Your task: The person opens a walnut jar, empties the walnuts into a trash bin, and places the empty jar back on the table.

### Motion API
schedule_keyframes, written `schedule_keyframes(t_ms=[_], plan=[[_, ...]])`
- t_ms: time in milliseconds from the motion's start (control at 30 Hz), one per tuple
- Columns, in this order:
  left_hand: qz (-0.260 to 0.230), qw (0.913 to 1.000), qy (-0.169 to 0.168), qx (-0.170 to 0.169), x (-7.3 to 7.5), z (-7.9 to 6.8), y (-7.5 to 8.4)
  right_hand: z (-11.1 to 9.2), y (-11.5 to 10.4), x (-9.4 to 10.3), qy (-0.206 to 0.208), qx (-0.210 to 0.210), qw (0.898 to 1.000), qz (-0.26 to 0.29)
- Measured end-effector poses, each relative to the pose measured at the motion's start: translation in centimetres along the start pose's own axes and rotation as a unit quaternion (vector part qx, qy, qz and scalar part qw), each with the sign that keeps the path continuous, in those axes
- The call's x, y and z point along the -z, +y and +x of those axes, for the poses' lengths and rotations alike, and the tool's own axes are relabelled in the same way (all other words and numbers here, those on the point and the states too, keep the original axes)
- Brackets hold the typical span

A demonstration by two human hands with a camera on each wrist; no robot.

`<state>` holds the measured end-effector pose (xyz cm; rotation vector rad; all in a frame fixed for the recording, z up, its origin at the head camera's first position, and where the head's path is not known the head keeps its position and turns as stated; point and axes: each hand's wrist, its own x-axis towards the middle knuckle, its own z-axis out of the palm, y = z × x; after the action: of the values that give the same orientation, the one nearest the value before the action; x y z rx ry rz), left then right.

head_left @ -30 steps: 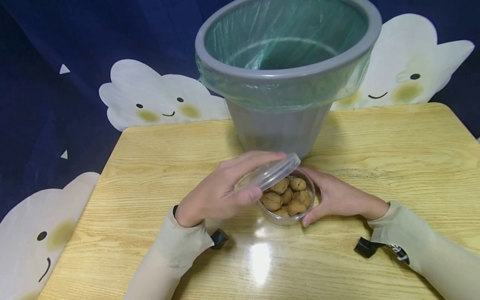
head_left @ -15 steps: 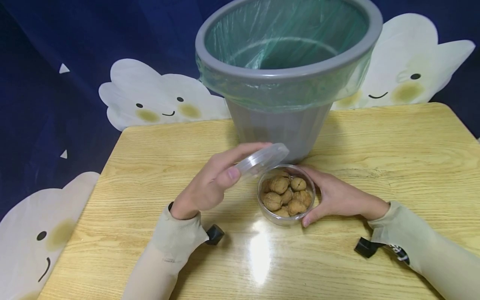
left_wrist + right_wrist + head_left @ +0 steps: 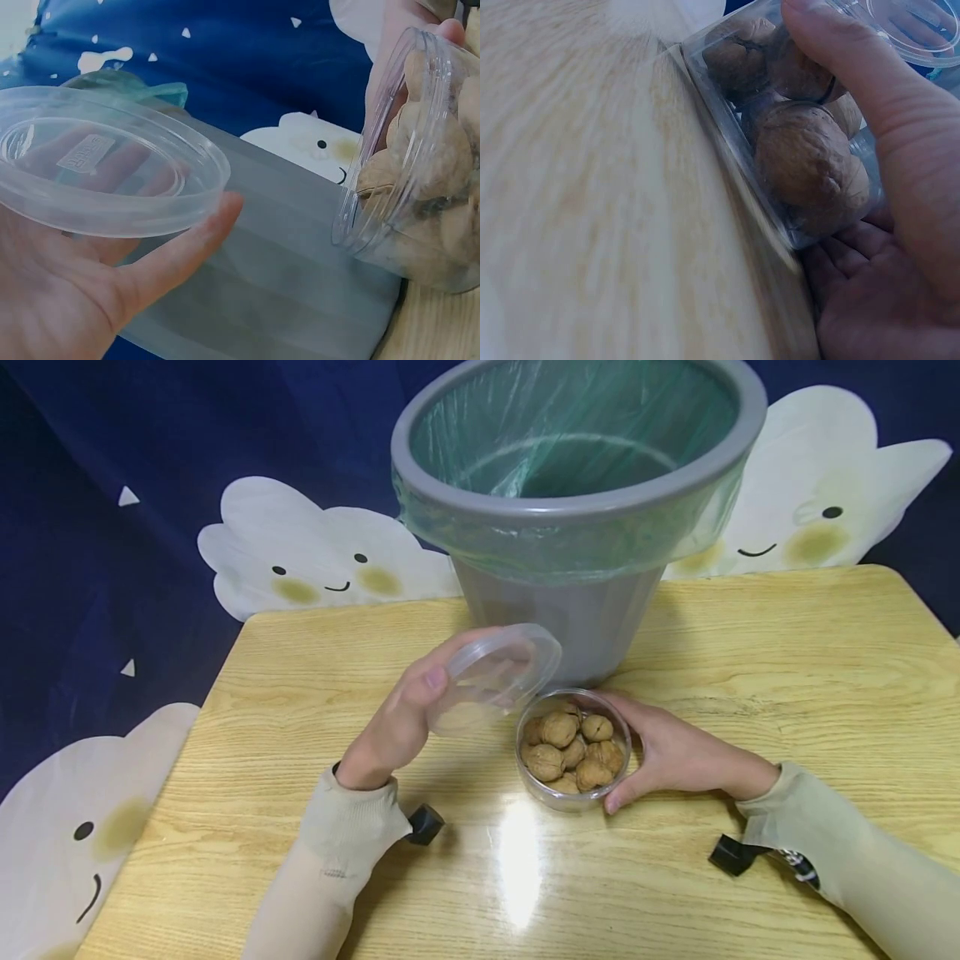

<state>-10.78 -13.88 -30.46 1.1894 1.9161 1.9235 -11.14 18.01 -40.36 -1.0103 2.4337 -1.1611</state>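
Note:
My left hand (image 3: 397,718) holds a clear round plastic lid (image 3: 495,683) by its edge, tilted and raised to the left of the jar. In the left wrist view the thumb presses the lid's rim (image 3: 127,217) while the other fingers show through it from behind. A clear round plastic jar (image 3: 561,802) with several brown walnuts (image 3: 558,729) inside stands uncovered on the table. Curled around the jar's right side is my right hand (image 3: 667,752). The right wrist view shows its thumb (image 3: 847,52) along the clear wall, with walnuts (image 3: 806,161) visible through it.
Just behind the jar stands a tall grey bin (image 3: 555,618), lined with a green bag (image 3: 555,547) folded over its rim. The wooden table (image 3: 315,677) ends at a dark blue backdrop (image 3: 150,410) with white cloud cutouts (image 3: 322,556).
My left hand has drawn the lid left and away from over the jar, turning it more upright, so the walnuts show fully. The right hand and jar stay in place.

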Motion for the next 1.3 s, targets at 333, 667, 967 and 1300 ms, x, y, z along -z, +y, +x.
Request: schedule_keyframes(t_ms=[333,667,967,1300], plan=[[-0.062,0.9971,0.032,0.029,0.4,0.1,0.1,0.0,-0.1,0.1,0.0,-0.01,1.0,-0.008],[-0.121,0.9888,0.058,0.066,1.0,0.0,-0.1,-0.1,0.1,0.1,0.0,-0.008,1.0,-0.011],[-0.16,0.9838,0.054,0.06,1.1,0.2,-0.3,0.0,0.1,0.0,0.0,-0.002,1.0,-0.01],[-0.237,0.9677,0.072,0.045,0.9,0.1,-0.7,-0.1,0.1,0.1,-0.001,-0.006,1.0,-0.008]])
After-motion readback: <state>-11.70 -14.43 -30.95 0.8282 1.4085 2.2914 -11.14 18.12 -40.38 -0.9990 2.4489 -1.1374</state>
